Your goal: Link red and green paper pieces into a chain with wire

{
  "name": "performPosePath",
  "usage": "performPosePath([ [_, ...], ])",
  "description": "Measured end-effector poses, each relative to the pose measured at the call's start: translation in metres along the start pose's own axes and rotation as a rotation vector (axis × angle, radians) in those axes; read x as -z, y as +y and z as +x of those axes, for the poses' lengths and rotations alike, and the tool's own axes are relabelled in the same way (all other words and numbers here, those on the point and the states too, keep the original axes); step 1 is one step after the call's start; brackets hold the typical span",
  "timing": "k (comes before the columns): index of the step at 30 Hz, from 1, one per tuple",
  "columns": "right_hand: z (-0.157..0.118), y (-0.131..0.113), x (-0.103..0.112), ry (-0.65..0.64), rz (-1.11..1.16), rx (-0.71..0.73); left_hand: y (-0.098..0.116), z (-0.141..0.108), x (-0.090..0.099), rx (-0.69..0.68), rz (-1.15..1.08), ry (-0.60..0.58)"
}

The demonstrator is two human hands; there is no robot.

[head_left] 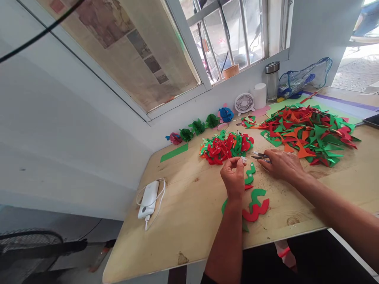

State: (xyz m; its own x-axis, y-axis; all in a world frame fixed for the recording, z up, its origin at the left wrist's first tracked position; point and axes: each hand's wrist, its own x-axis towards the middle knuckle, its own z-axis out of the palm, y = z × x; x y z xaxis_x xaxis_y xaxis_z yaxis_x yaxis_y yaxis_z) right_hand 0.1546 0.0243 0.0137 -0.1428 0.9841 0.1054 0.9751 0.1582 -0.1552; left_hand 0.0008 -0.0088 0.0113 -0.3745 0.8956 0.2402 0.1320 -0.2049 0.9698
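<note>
My left hand is closed in a pinch on a small white piece, perhaps tape or paper. To its right, my right hand grips small dark-handled scissors, blades pointing left toward the white piece. A tiny white bit shows by the blade tips. Between my hands lies a wavy green cutout with white squares on it. Nearer me are a red wavy cutout and another green cutout. My left wrist partly hides further cutouts.
Behind my left hand is a heap of red and green cutouts. A larger pile of scraps lies at right. Along the wall stand paper ornaments, a small fan and a glass bottle. A white power bank with cable lies left.
</note>
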Motion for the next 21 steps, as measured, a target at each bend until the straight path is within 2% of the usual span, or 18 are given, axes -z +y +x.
performPosePath([
  [6,0.004,0.007,0.003,-0.028,-0.039,-0.048,0.000,-0.001,-0.001,0.009,-0.050,-0.028],
  [16,0.006,0.013,0.001,-0.107,-0.047,-0.064,0.006,0.000,-0.005,0.161,-0.242,0.006],
  [19,0.005,0.014,0.000,-0.067,-0.023,-0.067,0.008,-0.001,-0.005,0.175,-0.269,-0.001],
  [21,0.005,0.015,-0.001,0.019,0.020,-0.066,0.009,-0.002,-0.005,0.178,-0.282,-0.005],
])
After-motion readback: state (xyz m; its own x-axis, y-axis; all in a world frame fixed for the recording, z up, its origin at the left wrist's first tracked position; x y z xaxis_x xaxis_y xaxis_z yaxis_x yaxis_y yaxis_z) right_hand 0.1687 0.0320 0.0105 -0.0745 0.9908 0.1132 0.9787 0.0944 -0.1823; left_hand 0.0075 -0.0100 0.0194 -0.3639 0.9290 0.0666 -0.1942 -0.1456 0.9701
